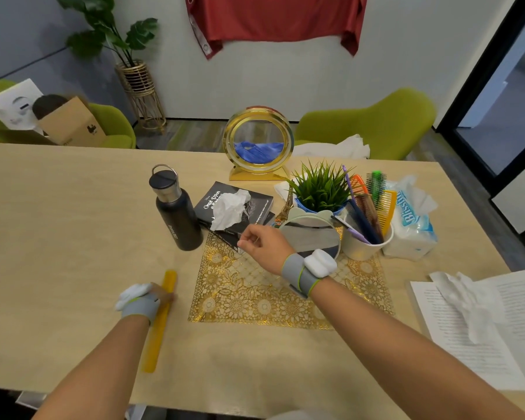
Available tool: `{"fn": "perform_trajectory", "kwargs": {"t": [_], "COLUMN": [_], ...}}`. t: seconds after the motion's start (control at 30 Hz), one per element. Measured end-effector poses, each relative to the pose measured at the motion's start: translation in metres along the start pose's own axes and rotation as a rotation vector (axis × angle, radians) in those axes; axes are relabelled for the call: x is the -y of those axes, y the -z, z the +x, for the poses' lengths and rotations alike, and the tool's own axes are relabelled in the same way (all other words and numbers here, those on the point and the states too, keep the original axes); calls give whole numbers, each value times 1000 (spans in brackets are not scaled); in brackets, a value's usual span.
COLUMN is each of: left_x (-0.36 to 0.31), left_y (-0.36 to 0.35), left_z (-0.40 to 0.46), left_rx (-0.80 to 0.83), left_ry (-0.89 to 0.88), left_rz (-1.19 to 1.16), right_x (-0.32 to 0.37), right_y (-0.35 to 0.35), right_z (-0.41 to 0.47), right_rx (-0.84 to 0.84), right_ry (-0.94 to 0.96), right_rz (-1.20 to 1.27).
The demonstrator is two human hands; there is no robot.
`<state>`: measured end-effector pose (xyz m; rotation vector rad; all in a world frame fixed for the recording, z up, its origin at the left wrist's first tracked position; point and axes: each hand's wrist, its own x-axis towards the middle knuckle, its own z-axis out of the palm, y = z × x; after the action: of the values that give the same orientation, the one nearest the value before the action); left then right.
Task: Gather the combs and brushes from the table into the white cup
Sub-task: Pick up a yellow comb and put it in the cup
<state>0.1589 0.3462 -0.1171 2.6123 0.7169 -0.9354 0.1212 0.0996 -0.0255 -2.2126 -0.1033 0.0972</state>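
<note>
One yellow comb [159,322] under the curled left hand [158,295], right hand [262,245] loosely curled, empty, bare table [58,237] leftward

Bright, even indoor light; soft shadows, wide-angle bowing at edges.

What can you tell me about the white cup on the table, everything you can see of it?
The white cup is a plain, smooth round cup, plastic or ceramic by its look, standing upright near the right far corner of the gold lace mat. It is packed with combs and brushes that fan upward: dark blue, brown, purple, orange and yellow combs and a green round brush. A tissue pack sits against its right side, a round mirror to its left.
</note>
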Motion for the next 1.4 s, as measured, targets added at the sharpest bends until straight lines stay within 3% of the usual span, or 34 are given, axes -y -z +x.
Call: {"fn": "perform_trajectory", "kwargs": {"t": [0.13,0.27,0.6,0.83,1.13,1.4], "left_x": [-29,-65,-158,-203,-239,-256], "left_y": [18,43,48,24,3,-19], "left_z": [-19,-57,-127,-154,-169,-177], "left_rx": [73,331,425,427,388,321], "left_ry": [-227,-506,-933,-1039,-1005,-948], "left_rz": [-249,-407,-262,-389,-552,-640], "right_x": [0,-1,-9,-22,-48,-81], "right_y": [1,7,59,119,214,257], "right_z": [-1,-1,-13,-22,-26,-29], "right_rx": [10,27,-150,-236,-596,-744], "right_ry": [7,9,4,29,37,-19], "right_rz": [10,26,174,174,282,329]}}
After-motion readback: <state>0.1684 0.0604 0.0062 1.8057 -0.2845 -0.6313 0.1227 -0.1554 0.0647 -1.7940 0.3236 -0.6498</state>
